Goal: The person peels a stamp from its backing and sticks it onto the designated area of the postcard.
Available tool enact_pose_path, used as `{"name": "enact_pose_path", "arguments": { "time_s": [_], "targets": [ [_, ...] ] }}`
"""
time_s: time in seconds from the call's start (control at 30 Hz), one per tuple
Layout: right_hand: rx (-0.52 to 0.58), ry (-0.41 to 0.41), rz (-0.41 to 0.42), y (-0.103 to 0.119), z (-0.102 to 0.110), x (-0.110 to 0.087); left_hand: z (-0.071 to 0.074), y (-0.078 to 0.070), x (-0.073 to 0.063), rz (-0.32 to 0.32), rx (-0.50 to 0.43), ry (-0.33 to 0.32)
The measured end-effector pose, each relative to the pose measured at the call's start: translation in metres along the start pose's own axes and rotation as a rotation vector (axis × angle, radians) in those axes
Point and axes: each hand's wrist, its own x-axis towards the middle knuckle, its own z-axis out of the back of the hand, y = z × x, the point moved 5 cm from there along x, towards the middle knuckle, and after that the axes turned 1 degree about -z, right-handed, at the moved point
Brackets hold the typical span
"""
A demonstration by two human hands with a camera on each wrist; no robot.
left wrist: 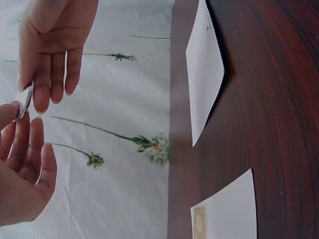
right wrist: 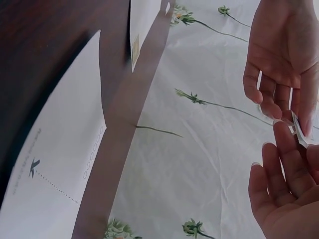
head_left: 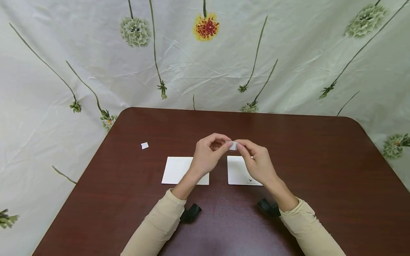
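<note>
Worktop [head_left: 320, 156] is carrying a left white card [head_left: 176, 169] and right white card [head_left: 237, 172], lying apart. Left hand [head_left: 207, 153] and right hand [head_left: 258, 161] are both pinching a small white square [head_left: 233, 146], raised above it. White scrap [head_left: 145, 145] is lying left of the cards.

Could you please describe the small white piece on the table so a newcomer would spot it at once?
On the dark table, find the left white card. Beyond its far left corner lies the small white piece. It is much smaller than the card and, unlike the held piece, untouched.
</note>
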Motion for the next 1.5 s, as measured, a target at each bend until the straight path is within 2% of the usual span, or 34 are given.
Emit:
{"name": "enact_pose_path", "arguments": {
  "time_s": [0.47,1.0,1.1,1.23,1.3,1.4,1.5],
  "targets": [
    [-0.017,-0.015,-0.012,0.0011,0.0023,0.0007,0.0018,-0.0007,-0.0007,0.014,0.021,0.036],
    [0.008,-0.004,-0.03,-0.0038,0.0034,0.0006,-0.0004,-0.0007,-0.0021,-0.027,0.06,0.051],
    [0.011,-0.006,-0.029,-0.0028,0.0035,0.0009,-0.0006,-0.0018,-0.0016,-0.067,0.104,0.026],
    [-0.007,-0.014,-0.025,-0.0028,0.0038,0.0013,0.0002,-0.0039,-0.0023,-0.109,0.231,-0.036],
    [-0.024,-0.019,-0.017,-0.0026,0.0038,0.0013,0.0003,-0.0047,-0.0032,-0.109,0.285,-0.052],
    [-0.064,-0.032,0.019,-0.0015,0.0037,0.0011,-0.0009,-0.005,-0.0044,-0.089,0.336,-0.04],
    [-0.108,-0.049,0.082,0.0003,0.0035,0.0008,-0.0032,-0.0038,-0.0051,-0.056,0.348,0.003]
  ]
}}
